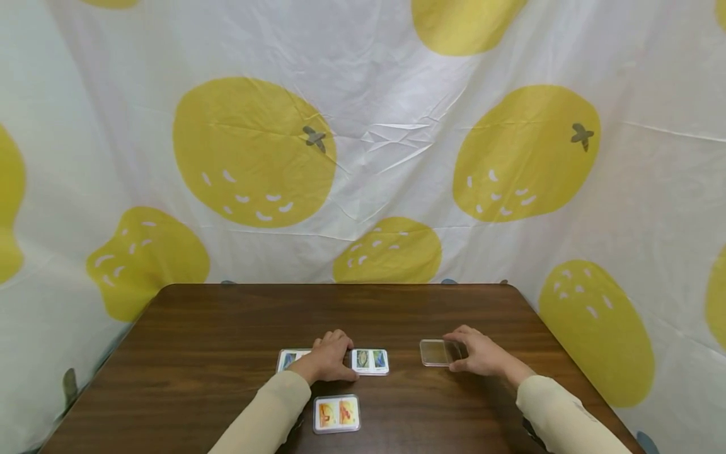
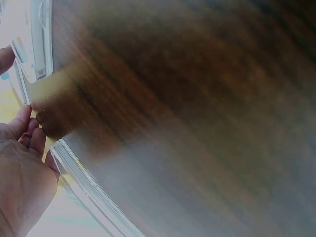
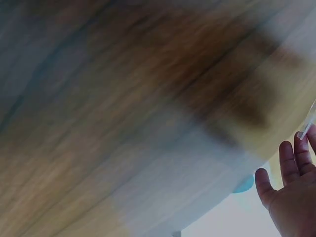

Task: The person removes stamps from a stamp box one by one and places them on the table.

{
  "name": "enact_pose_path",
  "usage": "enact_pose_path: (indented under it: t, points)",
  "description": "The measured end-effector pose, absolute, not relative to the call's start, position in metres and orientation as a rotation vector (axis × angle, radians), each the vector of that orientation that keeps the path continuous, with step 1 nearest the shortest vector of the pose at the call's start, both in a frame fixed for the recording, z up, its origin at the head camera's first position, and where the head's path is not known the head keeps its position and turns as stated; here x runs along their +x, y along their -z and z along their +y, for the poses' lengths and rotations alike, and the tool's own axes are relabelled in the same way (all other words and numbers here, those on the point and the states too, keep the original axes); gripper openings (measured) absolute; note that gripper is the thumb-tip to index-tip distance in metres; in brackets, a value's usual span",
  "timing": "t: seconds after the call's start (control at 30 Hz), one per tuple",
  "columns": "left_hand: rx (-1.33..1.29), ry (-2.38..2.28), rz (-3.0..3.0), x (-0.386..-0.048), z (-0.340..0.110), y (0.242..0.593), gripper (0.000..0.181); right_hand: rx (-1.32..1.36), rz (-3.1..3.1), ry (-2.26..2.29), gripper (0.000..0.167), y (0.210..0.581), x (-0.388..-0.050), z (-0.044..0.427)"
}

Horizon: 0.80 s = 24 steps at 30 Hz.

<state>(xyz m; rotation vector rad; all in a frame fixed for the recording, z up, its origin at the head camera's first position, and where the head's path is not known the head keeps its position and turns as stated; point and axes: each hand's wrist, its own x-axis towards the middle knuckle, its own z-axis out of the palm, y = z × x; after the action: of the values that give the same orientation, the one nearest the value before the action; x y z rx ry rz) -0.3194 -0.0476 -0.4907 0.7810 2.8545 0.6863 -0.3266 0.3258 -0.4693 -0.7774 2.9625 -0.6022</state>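
Observation:
In the head view, my left hand [image 1: 329,360] pinches the left end of a clear case [image 1: 370,362] with two blue-green pictures, thumb at the near edge and fingers at the far edge. Another pictured case [image 1: 288,358] lies partly hidden behind that hand. Over to the right, my right hand [image 1: 482,354] holds the right end of a see-through case [image 1: 435,353] between thumb and fingers. The left wrist view shows my left hand [image 2: 24,182] with fingertips at a case's edge. A case edge touches the fingers of my right hand [image 3: 294,192] in the right wrist view.
Nearer the front of the brown table [image 1: 420,416] lies a case [image 1: 337,413] with two orange-yellow pictures. Behind the table hangs a white cloth [image 1: 391,151] printed with yellow fruit.

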Motion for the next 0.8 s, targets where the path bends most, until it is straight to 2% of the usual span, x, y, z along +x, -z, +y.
enact_pose_path:
  t: [0.4,0.8]
  points:
    - [0.772,-0.698,2.849,-0.3194,-0.0483,0.4907,0.055,-0.698,2.944,0.575,0.061,0.4707,-0.3209,0.3371]
    - [0.768,-0.698,2.841,-0.3196,-0.0479,0.4889,0.055,-0.677,2.931,0.621,0.070,0.4706,-0.3240,0.3342]
